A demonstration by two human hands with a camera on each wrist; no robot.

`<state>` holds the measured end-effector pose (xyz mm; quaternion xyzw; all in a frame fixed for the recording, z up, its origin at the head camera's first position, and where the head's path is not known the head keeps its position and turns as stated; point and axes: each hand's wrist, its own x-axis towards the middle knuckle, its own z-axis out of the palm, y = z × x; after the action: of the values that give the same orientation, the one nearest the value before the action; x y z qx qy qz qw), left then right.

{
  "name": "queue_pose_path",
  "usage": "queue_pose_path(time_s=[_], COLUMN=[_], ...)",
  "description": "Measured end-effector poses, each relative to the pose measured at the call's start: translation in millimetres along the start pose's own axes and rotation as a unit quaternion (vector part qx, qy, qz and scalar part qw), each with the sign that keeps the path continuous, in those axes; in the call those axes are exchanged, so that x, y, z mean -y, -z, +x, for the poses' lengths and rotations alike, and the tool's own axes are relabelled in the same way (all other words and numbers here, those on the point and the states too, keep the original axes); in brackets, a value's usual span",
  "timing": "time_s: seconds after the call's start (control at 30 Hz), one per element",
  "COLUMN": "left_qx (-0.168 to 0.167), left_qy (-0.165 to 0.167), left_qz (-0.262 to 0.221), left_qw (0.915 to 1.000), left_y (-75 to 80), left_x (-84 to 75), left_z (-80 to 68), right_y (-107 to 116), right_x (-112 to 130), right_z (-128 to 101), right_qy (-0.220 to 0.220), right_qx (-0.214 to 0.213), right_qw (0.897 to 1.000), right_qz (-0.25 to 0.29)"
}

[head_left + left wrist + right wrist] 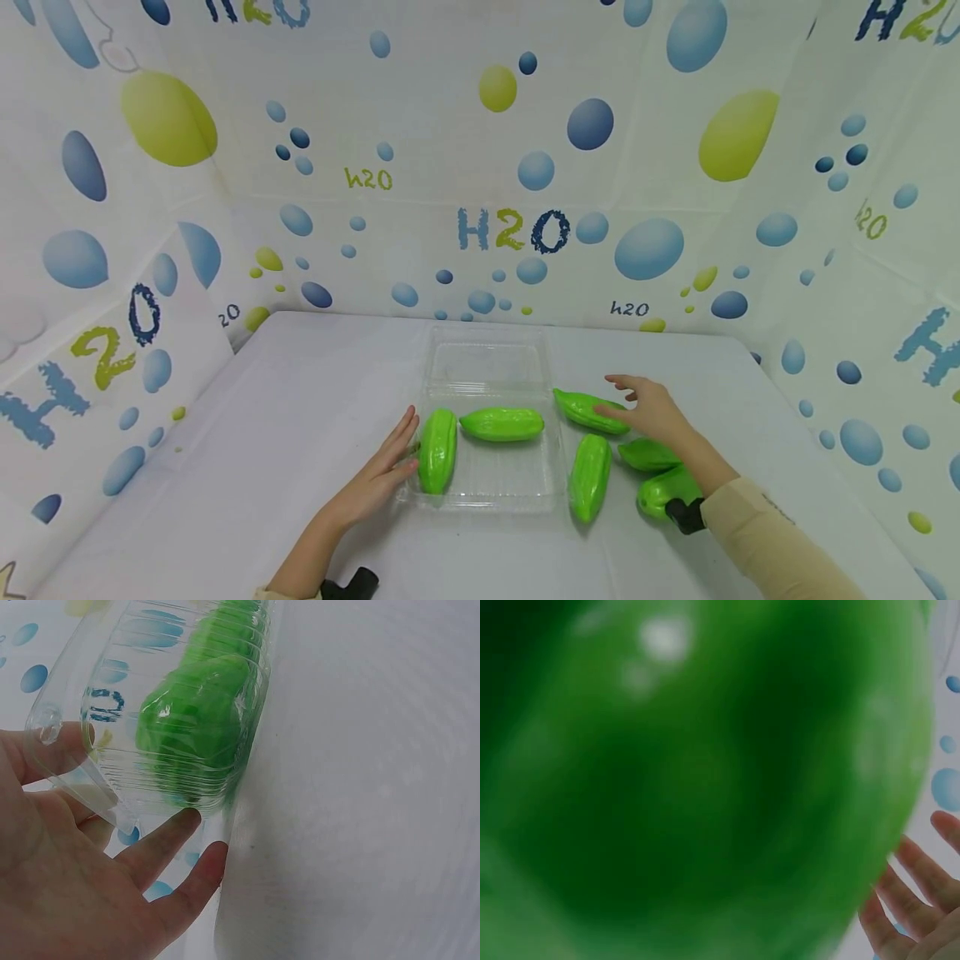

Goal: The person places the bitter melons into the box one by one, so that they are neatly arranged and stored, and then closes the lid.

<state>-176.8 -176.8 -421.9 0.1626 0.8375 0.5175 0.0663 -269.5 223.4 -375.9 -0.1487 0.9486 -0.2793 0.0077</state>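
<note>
An open clear plastic clamshell box [510, 492] sits mid-table, holding two glossy green toy vegetables shaped like cucumbers. One toy vegetable [437, 451] stands lengthwise along the box's left wall; another toy vegetable [502, 424] lies crosswise behind. My left hand [380, 473] is at the box's left side, fingers extended; in the left wrist view, the hand [97, 862] has its fingers around the box's rim. Above a loose toy vegetable [588, 411] right of the box, my right hand [651, 410] hovers with spread fingers, holding nothing. A blurred green vegetable [705, 787] covers most of the right wrist view.
Several more green vegetables lie right of the box: one upright-lying vegetable [590, 477] close to its wall, others [649, 455] partly beneath my right forearm. The box's raised lid [487, 360] extends toward the back. Patterned cloth [405, 258] walls the white table [322, 367] on three sides.
</note>
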Motion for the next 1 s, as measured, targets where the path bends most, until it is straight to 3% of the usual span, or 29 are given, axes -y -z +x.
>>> queue_pose_path(time_s=[0.43, 1.0], left_qx=[-0.001, -0.002], left_qy=[0.011, 0.009], left_qz=[0.000, 0.002], left_qw=[0.9999, 1.0000], left_y=[-1.1, -0.4], left_x=[1.9, 0.6], left_z=[1.0, 0.1], right_y=[-10.1, -19.2], right_x=[-6.8, -10.9], right_z=[-4.4, -8.1], right_qy=[-0.006, -0.008], right_qx=[0.031, 0.035], right_qw=[0.999, 0.999], right_qz=[-0.017, -0.034])
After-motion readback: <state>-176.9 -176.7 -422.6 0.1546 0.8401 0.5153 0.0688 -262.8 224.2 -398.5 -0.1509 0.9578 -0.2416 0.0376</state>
